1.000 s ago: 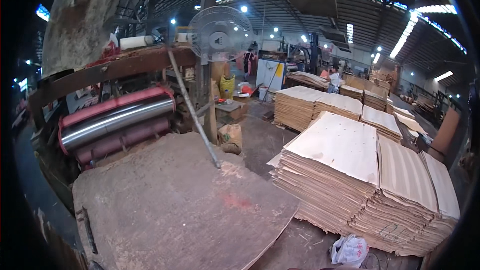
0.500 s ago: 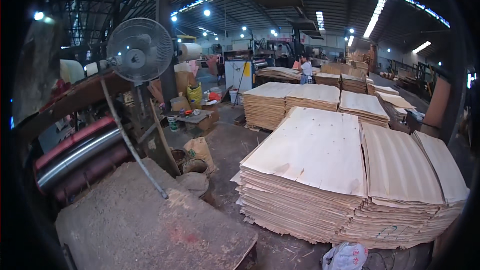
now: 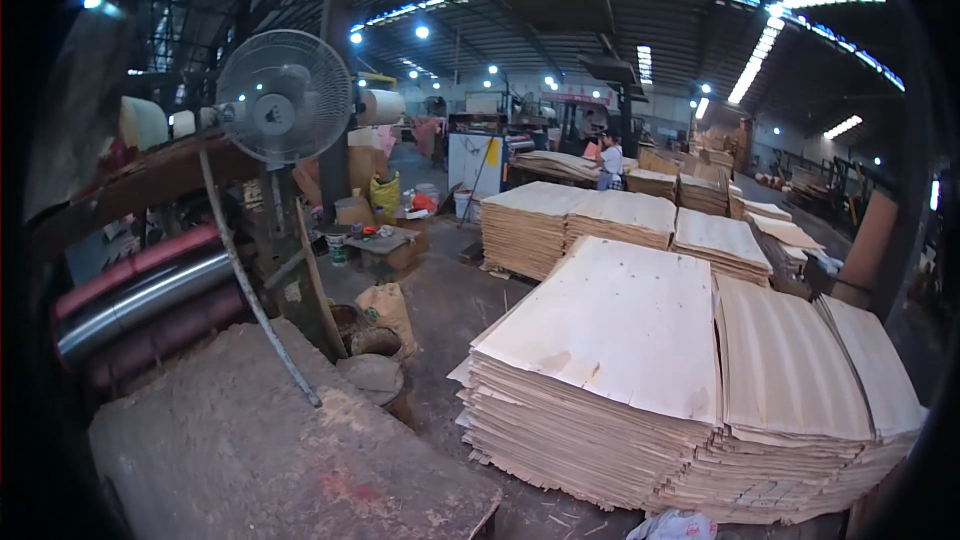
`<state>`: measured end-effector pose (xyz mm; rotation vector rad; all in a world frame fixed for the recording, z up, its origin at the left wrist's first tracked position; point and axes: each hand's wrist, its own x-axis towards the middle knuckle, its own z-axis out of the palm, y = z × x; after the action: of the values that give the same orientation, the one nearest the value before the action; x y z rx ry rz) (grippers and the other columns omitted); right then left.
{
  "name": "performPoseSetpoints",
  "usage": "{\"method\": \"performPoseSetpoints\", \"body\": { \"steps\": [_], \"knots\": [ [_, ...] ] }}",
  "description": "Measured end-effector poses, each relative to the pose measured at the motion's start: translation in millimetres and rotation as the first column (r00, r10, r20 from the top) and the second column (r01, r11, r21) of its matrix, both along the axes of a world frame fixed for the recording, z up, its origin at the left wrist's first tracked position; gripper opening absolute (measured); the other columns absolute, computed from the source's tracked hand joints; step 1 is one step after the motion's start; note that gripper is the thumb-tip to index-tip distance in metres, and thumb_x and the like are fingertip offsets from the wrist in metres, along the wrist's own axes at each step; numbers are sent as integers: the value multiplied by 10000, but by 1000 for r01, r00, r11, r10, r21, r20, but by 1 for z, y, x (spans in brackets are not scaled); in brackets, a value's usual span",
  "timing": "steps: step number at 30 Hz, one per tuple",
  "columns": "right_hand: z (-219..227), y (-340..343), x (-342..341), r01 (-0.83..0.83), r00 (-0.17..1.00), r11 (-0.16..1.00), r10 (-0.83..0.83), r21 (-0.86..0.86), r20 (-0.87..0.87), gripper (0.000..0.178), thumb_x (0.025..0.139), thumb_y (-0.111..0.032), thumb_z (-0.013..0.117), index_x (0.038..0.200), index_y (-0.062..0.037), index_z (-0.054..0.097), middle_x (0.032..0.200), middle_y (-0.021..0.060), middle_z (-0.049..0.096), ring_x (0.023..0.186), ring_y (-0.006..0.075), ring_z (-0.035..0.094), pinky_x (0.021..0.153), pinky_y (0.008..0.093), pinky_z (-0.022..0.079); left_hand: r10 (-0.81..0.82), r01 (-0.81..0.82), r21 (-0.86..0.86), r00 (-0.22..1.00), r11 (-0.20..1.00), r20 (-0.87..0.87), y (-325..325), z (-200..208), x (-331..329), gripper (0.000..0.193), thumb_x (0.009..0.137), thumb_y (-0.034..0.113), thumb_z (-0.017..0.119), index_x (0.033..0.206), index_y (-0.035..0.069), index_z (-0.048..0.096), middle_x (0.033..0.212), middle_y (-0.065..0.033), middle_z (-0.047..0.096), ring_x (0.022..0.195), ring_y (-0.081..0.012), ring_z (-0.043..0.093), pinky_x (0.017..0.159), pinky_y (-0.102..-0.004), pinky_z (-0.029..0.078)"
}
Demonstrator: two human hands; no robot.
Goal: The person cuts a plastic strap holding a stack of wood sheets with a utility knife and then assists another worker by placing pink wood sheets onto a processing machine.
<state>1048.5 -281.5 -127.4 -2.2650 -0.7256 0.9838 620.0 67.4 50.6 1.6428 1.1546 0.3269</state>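
Neither of my hands shows in the head view. At the lower left lies a worn, dusty work table [image 3: 230, 450] with a reddish smear on it. A thin metal rod [image 3: 255, 300] leans with its lower end on that table. Behind it sits a machine with a shiny steel roller [image 3: 150, 305] and red parts. To the right stands a tall stack of pale wood veneer sheets [image 3: 610, 325], with a wavier veneer stack [image 3: 790, 360] right beside it.
A caged fan [image 3: 283, 97] stands at the left. Past the table are a sack [image 3: 385, 315], a bucket [image 3: 337, 248] and a low stand [image 3: 378, 243]. More veneer stacks [image 3: 530, 230] reach back toward a person [image 3: 610, 162]. A white plastic bag [image 3: 675, 525] lies at the bottom edge.
The view has tilted up slightly and shifted, so the near stacks, table and plastic bag sit lower in the picture. No hand appears in either frame.
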Motion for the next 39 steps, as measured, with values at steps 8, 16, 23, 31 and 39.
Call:
{"method": "performPoseSetpoints", "body": {
  "steps": [8, 16, 23, 31, 39],
  "knots": [
    [2, -4, -50, -321, 935, 938, 336, -133, 112, 197, 811, -243, 549, 846, -105, 685, 781, 174, 640, 758, 355, 615, 722, 521, 468, 281, -161, -365, 910, 917, 304, 13, -24, 40, 279, 929, 314, 573, 866, 61, 673, 709, -34, 621, 662, -192, 580, 638, -337, 475],
    [-134, -54, 1, -515, 639, 788, 616, -338, 461, 272, 891, -284, 505, 941, -96, 695, 966, 204, 628, 971, 377, 576, 855, 502, 455, 295, -88, -379, 792, 921, 534, -5, 10, 22, 408, 964, 365, 523, 1125, 12, 649, 1043, -109, 668, 968, -180, 617, 871, -321, 478],
    [26, 118, 69, -254, 965, 947, 262, -199, 17, 318, 869, -371, 516, 930, -100, 671, 914, 155, 682, 873, 334, 653, 739, 416, 511, 508, -433, -286, 812, 855, 289, 0, -13, -1, 496, 939, 401, 543, 1190, -23, 600, 1137, -160, 638, 1051, -235, 594, 929, -350, 460],
    [178, 198, 171, -396, 878, 910, 336, 122, 340, 259, 877, -322, 569, 962, -96, 664, 887, 131, 681, 828, 320, 654, 747, 402, 512, 642, -633, 109, 745, 766, -184, -19, -66, -36, 593, 901, 460, 578, 1215, -43, 572, 1193, -204, 615, 1104, -286, 576, 953, -374, 451],
    [218, 186, 377, -7, 747, 949, -206, 316, 632, 275, 829, -198, 631, 1049, -33, 639, 1032, 178, 648, 984, 344, 615, 883, 413, 480, 527, -520, 242, 516, 819, -675, -5, -73, 4, 738, 796, 535, 685, 1213, -61, 559, 1206, -225, 613, 1134, -306, 565, 961, -393, 449]
  ]
}}
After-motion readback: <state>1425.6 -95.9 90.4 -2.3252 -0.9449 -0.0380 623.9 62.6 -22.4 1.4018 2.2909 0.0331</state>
